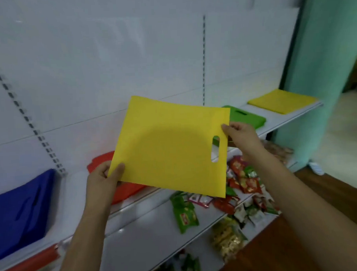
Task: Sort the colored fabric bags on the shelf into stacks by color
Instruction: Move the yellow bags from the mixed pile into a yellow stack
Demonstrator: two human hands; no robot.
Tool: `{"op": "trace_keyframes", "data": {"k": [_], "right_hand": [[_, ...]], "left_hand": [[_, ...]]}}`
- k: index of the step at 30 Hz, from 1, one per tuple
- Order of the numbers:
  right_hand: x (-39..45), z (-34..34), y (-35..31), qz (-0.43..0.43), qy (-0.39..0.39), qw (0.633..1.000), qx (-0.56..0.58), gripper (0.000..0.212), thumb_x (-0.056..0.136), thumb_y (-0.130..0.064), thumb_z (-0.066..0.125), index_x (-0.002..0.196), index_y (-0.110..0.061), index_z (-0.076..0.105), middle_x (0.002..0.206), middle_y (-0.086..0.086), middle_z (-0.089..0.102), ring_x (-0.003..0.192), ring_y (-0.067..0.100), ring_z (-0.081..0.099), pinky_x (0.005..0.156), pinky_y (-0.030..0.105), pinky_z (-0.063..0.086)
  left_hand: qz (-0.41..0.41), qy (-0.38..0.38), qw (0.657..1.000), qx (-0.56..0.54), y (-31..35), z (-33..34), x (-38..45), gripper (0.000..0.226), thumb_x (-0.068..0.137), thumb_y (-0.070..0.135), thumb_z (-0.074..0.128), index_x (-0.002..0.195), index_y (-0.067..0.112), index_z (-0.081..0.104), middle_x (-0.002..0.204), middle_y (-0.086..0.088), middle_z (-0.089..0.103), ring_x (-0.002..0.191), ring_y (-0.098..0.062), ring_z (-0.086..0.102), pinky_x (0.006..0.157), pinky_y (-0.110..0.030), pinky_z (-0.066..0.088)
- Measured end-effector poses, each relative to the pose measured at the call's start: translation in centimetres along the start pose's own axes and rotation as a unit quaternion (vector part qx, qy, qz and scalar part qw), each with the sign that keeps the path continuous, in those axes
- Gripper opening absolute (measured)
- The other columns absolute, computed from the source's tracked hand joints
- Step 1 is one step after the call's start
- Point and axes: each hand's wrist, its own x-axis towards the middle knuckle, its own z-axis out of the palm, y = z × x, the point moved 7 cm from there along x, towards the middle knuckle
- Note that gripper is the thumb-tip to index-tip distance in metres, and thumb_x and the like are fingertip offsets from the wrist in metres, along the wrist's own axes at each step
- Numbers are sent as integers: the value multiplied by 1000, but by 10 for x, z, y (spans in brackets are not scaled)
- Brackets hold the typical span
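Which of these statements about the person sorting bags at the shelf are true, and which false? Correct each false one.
1. Both hands hold the yellow bag. True: the left hand and the right hand each pinch an edge.
2. The green bags lie left of the blue bags. False: they lie far to the right.
3. A yellow stack lies at the shelf's right end. True.
4. The lower shelf holds folded towels. False: it holds snack packets.

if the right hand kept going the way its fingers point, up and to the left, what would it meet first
Apart from the flat yellow fabric bag the right hand already pinches, probably the white back panel of the shelf, though depth is unclear.
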Motion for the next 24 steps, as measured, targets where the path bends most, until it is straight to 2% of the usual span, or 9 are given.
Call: {"op": "trace_keyframes", "data": {"k": [2,5,6,9,12,15,17,21,24], "right_hand": [[15,-65,11,6,28,1000,-3,22,99,-23,60,99,-3,71,93,15,73,85,30,71,76,39,59],[40,-148,25,10,75,997,-17,21,98,-24,60,89,-7,70,82,10,72,74,28,69,67,36,57],[48,-174,31,11,92,995,-23,21,98,-24,60,88,-8,70,79,10,71,72,28,67,65,37,57],[76,-242,50,11,137,990,-34,27,97,-27,62,87,-2,69,82,21,70,75,41,64,76,53,56],[112,-300,76,22,175,983,-42,28,93,-30,65,81,-6,68,86,27,67,71,32,62,78,60,54],[159,-349,96,32,209,976,-47,20,94,-26,66,83,-10,70,93,24,70,78,31,65,81,54,58],[200,-378,106,35,217,974,-46,21,96,-24,63,92,-5,70,95,25,70,83,37,68,82,51,59],[294,-426,117,59,210,973,-71,21,100,-21,54,100,-6,69,93,21,67,85,36,70,81,45,60],[355,-457,117,81,196,974,-78,14,99,-19,56,102,-12,68,92,13,69,76,27,68,66,30,58]], "left_hand": [[-6,-43,999,3,6,67,0,7,94,17,65,89,19,69,82,-10,70,81,-30,66,73,-39,58],[-21,-92,996,5,16,158,3,6,95,13,64,94,15,69,91,-12,72,88,-33,69,81,-46,58],[-20,-105,994,10,20,188,5,5,96,12,63,96,13,68,94,-12,72,86,-31,69,78,-43,59],[-20,-139,990,5,27,270,14,5,96,9,62,99,6,66,93,-14,71,76,-22,68,60,-23,59],[-25,-164,986,6,27,347,27,10,96,12,63,104,8,66,94,-7,72,70,-17,71,60,-27,59],[-14,-179,984,14,30,427,46,10,97,15,62,106,13,63,96,-1,69,65,-14,69,70,-37,59],[-20,-182,983,3,30,481,63,14,98,14,60,111,11,62,101,-7,65,75,-17,67,74,-38,58],[-34,-186,982,-4,35,576,107,25,99,12,57,123,3,60,108,-10,61,80,-18,64,60,-28,56],[-25,-172,984,-25,52,625,138,19,99,10,57,115,1,63,103,-13,66,75,-22,66,51,-19,57]]}}
